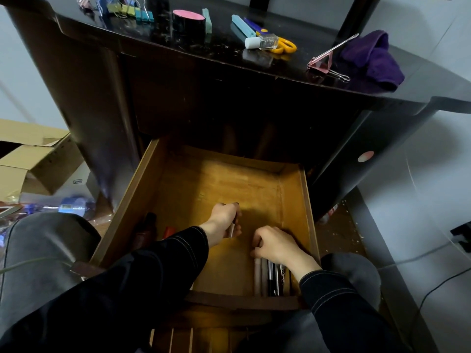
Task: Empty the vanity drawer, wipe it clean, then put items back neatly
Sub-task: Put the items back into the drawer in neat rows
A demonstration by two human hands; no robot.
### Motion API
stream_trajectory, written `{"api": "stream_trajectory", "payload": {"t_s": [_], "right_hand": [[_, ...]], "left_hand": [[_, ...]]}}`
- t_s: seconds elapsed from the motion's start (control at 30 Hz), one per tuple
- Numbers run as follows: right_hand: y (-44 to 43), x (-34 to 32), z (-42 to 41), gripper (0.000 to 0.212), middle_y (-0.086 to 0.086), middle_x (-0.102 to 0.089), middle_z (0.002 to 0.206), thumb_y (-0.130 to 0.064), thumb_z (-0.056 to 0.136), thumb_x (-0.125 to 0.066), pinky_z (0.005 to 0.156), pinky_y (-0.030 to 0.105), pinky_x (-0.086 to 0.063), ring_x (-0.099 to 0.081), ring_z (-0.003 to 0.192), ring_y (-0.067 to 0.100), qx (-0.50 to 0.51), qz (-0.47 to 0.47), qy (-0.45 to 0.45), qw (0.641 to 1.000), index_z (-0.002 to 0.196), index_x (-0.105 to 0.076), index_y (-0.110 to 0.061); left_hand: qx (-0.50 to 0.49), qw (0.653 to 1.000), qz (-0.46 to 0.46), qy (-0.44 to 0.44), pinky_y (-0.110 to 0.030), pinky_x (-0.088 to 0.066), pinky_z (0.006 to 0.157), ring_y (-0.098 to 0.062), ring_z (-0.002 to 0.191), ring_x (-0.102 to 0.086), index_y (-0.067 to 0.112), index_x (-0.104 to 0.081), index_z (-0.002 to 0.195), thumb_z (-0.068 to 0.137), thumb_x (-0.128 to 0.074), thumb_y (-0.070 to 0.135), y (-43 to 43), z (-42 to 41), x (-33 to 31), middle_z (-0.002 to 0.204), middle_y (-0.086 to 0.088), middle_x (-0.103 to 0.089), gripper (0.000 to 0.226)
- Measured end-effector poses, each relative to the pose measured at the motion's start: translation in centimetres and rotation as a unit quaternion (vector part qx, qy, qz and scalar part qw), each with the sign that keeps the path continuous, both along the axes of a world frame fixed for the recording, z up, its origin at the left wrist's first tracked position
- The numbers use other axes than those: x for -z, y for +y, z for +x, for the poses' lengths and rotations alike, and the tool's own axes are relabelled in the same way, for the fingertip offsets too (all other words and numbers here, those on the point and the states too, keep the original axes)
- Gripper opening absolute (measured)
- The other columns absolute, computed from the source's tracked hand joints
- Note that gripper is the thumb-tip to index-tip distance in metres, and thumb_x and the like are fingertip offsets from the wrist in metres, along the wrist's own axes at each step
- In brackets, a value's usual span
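Vanity drawer (305,200) stands pulled out below the front edge of the tabletop (153,39), and most of its wooden floor is bare. By my reading, the step in hand is the putting back. The left hand (225,220) is at the middle of the drawer floor, fingers curled round a slim stick (232,229), perhaps a cosmetic pencil. The right hand (275,245) sits in the near right corner, its fingers bent over the far ends of a row of pens (270,278). The pens lie side by side along the right wall, their near ends at the front wall. A dark item and a red one lie by the near left corner, half hidden by the left sleeve, so I cannot name them.

To do this step well:
- Keep the right hand on the row so that nothing rolls.
- Turn the stick parallel to the pens and lay it down touching the row's left side.
- Nudge its near end level with the others.

Waiting on the tabletop:
- Along the back edge are binder clips (130,11), a tape roll (188,19), a small bottle (260,42) and scissors (284,45).
- Toward the right corner are a pink clip (321,63) and a purple cloth (369,59).

Bulkier things would sit best toward the drawer's far wall.
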State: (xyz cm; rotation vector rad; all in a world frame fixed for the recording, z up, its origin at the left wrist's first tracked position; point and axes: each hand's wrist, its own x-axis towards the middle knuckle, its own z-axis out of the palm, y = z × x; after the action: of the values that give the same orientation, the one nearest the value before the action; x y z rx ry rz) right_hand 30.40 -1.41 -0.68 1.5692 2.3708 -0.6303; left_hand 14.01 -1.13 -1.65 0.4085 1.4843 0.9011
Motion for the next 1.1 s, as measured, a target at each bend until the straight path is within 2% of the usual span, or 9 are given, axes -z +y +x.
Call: {"api": "stream_trajectory", "payload": {"t_s": [0.13, 0.3, 0.37, 0.5, 0.6, 0.73, 0.9, 1.0, 1.1], "right_hand": [[0.0, 0.2, 0.0, 0.025, -0.004, -0.064, 0.099, -0.033, 0.08, -0.08, 0.069, 0.034, -0.052, -0.063, 0.089, 0.019, -0.023, -0.013, -0.02, 0.999, 0.098, -0.067, -0.02], [0.1, 0.5, -0.1, 0.013, -0.003, -0.063, 0.097, -0.032, 0.089, -0.069, 0.062, 0.031, -0.043, -0.062, 0.087, 0.019, -0.019, 0.005, -0.021, 1.0, 0.092, -0.065, -0.021], [0.3, 0.4, 0.1, 0.012, -0.004, -0.065, 0.1, -0.03, 0.097, -0.058, 0.064, 0.031, -0.045, -0.062, 0.085, 0.018, 0.023, 0.033, 0.014, 0.999, 0.098, -0.066, -0.022], [0.6, -0.2, 0.3, 0.016, -0.009, -0.069, 0.091, -0.027, 0.103, -0.05, 0.058, 0.028, -0.049, -0.064, 0.075, 0.012, 0.128, 0.083, 0.133, 0.979, 0.102, -0.066, -0.028], [0.4, -0.4, 0.2, 0.015, -0.009, -0.071, 0.098, -0.028, 0.104, -0.051, 0.078, 0.039, -0.059, -0.068, 0.093, 0.017, 0.139, 0.071, 0.171, 0.973, 0.105, -0.066, -0.028], [0.4, -0.4, 0.2, 0.016, -0.007, -0.073, 0.099, -0.027, 0.102, -0.053, 0.083, 0.045, -0.06, -0.07, 0.095, 0.019, 0.131, 0.054, 0.152, 0.978, 0.103, -0.069, -0.028], [0.4, -0.2, 0.4, 0.016, -0.005, -0.071, 0.096, -0.024, 0.099, -0.053, 0.076, 0.039, -0.059, -0.067, 0.089, 0.018, 0.104, 0.021, 0.097, 0.99, 0.099, -0.069, -0.022], [0.2, 0.2, 0.4, 0.011, 0.002, -0.061, 0.075, -0.015, 0.092, -0.057, 0.058, 0.033, -0.044, -0.059, 0.069, 0.024, 0.064, -0.011, 0.027, 0.998, 0.083, -0.062, -0.012], [0.1, 0.1, 0.4, 0.026, 0.006, -0.041, 0.063, -0.004, 0.083, -0.057, 0.053, 0.035, -0.029, -0.041, 0.058, 0.026, 0.049, -0.023, 0.0, 0.999, 0.064, -0.044, -0.017]], "left_hand": [[0.007, 1.0, 0.013, -0.001, -0.04, -0.062, 0.06, -0.031, 0.071, -0.059, 0.009, -0.047, 0.095, 0.091, -0.061, 0.009, -0.3, -0.1, -0.2, 0.099, -0.017, -0.053, 0.015], [0.041, 0.998, 0.031, 0.036, -0.045, -0.06, 0.069, -0.031, 0.071, -0.062, 0.004, -0.052, 0.096, 0.091, -0.066, 0.01, -0.7, -0.2, -0.1, 0.092, -0.017, -0.058, 0.015], [0.078, 0.993, 0.039, 0.076, -0.038, -0.057, 0.063, -0.028, 0.068, -0.061, 0.001, -0.06, 0.097, 0.091, -0.068, 0.012, -0.8, -0.2, -0.1, 0.084, -0.014, -0.061, 0.015], [0.185, 0.964, 0.057, 0.182, -0.029, -0.053, 0.052, -0.02, 0.054, -0.059, 0.006, -0.061, 0.078, 0.087, -0.075, 0.014, -1.0, -0.1, -0.3, 0.068, -0.007, -0.06, 0.019], [0.253, 0.941, 0.046, 0.22, -0.034, -0.06, 0.056, -0.02, 0.055, -0.062, 0.006, -0.057, 0.078, 0.085, -0.08, 0.013, -1.4, 0.3, 0.0, 0.07, -0.008, -0.059, 0.025], [0.316, 0.92, 0.025, 0.23, -0.042, -0.063, 0.059, -0.021, 0.056, -0.068, 0.002, -0.06, 0.089, 0.082, -0.083, 0.012, -2.6, 1.0, 0.6, 0.083, -0.012, -0.065, 0.026], [0.352, 0.903, 0.053, 0.24, -0.045, -0.062, 0.053, -0.032, 0.069, -0.074, 0.009, -0.056, 0.093, 0.081, -0.082, 0.007, -3.7, 1.7, 0.5, 0.094, -0.013, -0.064, 0.029], [0.385, 0.88, 0.075, 0.268, -0.045, -0.061, 0.052, -0.027, 0.075, -0.072, 0.012, -0.053, 0.105, 0.08, -0.083, 0.01, -4.0, 2.2, 0.6, 0.1, -0.008, -0.059, 0.039], [0.409, 0.862, 0.088, 0.286, -0.047, -0.062, 0.055, -0.023, 0.075, -0.072, 0.013, -0.054, 0.11, 0.078, -0.085, 0.015, -4.1, 2.3, 0.8, 0.1, -0.005, -0.061, 0.045]]}}
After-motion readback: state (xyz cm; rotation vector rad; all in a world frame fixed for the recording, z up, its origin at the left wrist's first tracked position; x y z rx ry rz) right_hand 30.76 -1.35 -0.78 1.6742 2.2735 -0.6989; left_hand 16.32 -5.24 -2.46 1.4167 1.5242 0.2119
